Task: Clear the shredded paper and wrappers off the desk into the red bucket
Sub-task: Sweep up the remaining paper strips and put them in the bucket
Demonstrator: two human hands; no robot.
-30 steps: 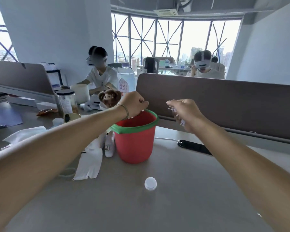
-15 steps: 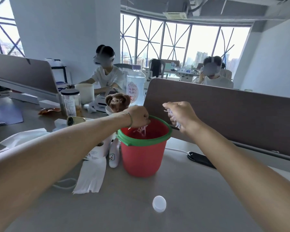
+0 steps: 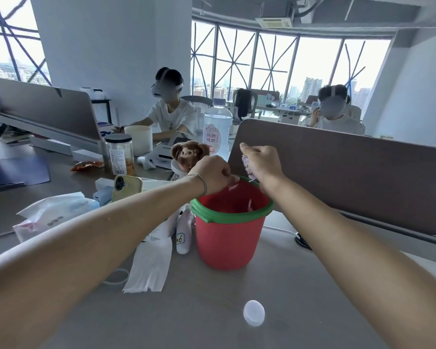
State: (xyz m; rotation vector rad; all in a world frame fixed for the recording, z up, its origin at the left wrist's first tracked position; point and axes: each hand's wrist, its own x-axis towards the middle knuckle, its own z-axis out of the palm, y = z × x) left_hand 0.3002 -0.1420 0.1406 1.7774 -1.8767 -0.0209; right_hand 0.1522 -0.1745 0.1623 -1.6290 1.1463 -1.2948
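Observation:
A red bucket (image 3: 227, 240) with a green rim stands on the grey desk in the middle of the head view. My left hand (image 3: 212, 173) hovers over its left rim, fingers curled downward, with a few paper shreds falling from it into the bucket. My right hand (image 3: 261, 161) is above the back right rim, closed on a clump of pale shredded paper (image 3: 247, 170) that hangs from the palm. A white wrapper (image 3: 151, 265) lies flat on the desk left of the bucket.
A white bottle cap (image 3: 253, 312) lies on the desk in front. Left of the bucket are a small white bottle (image 3: 184, 234), a tissue pack (image 3: 53, 212), a phone (image 3: 126, 186), a jar (image 3: 118, 157) and a doll (image 3: 189, 154). A brown divider panel (image 3: 350, 180) runs behind. Two people sit beyond.
Both hands came in over the bucket's mouth. The left hand loosened and let shreds drop into it; the right still grips its clump. The camera moved closer and tilted up.

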